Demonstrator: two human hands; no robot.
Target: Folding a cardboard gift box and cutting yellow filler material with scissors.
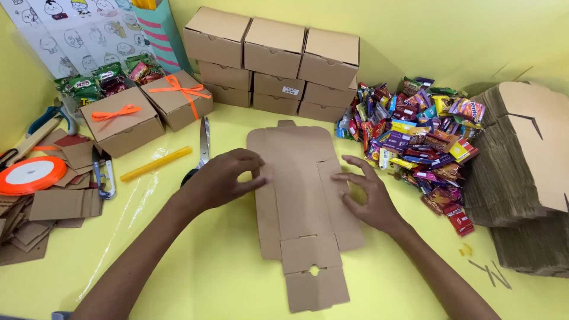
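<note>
At the middle of the yellow worktop (195, 278) lies a flat cardboard box blank (302, 207). The left hand (222, 178) presses its left flap, grip loosely curled, holding nothing. The right hand (367, 198) rests spread on the right flap. Scissors (203, 145) lie at ten o'clock, a candy pile (415, 142) at two o'clock.

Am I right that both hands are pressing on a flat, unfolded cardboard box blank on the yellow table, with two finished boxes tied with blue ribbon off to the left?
Not quite. The head view shows the left hand and right hand on the flat cardboard blank on the yellow table, but the two finished boxes at the left are tied with orange ribbon, not blue.
</note>
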